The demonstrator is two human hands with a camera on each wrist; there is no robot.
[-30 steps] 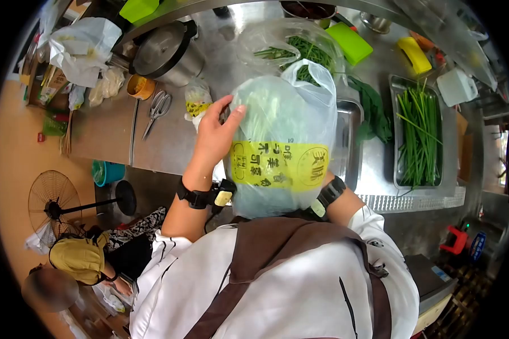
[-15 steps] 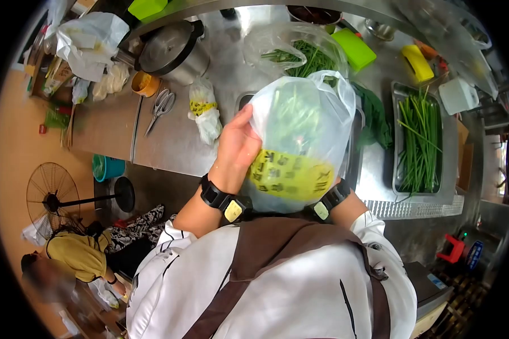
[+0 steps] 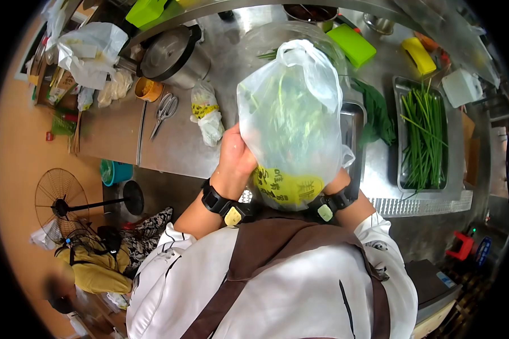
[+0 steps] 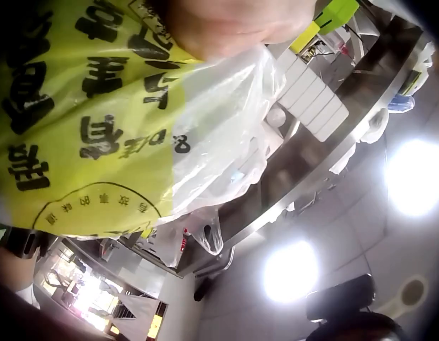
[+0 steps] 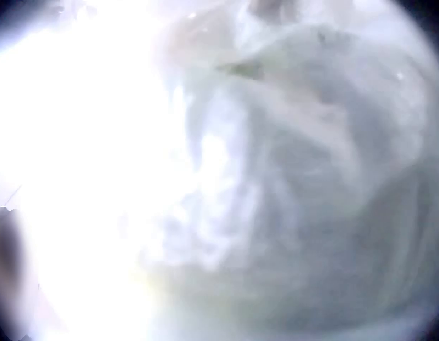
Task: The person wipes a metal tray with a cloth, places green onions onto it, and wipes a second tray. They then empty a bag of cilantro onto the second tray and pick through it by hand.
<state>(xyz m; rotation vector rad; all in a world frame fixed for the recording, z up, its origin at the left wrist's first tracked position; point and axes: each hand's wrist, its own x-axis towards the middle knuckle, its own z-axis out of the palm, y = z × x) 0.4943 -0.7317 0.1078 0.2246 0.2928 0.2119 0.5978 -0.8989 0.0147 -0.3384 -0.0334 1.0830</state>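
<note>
A large translucent plastic bag (image 3: 291, 118) with a yellow printed band and leafy greens inside stands up between my two hands, close in front of my apron. My left hand (image 3: 236, 155) grips its left side, the fingertips hidden by the plastic. In the left wrist view the printed band fills the left part, with the blurred left hand (image 4: 240, 25) above it. My right hand (image 3: 338, 183) is at the bag's lower right, its fingers hidden behind the plastic. Pale, overexposed plastic of the bag (image 5: 290, 192) fills most of the right wrist view.
Scissors (image 3: 164, 114), a small wrapped bag (image 3: 205, 113) and a lidded pot (image 3: 172, 56) lie left on the steel counter. Right are dark green leaves (image 3: 377, 116) and a tray (image 3: 398, 141) of long green stalks. A metal pan (image 3: 354, 121) sits partly behind the bag. Someone is at lower left.
My left hand has moved from the bag's upper left down to its lower left side. The bag has tipped and turned, and its yellow band now sits lower and partly folded.
</note>
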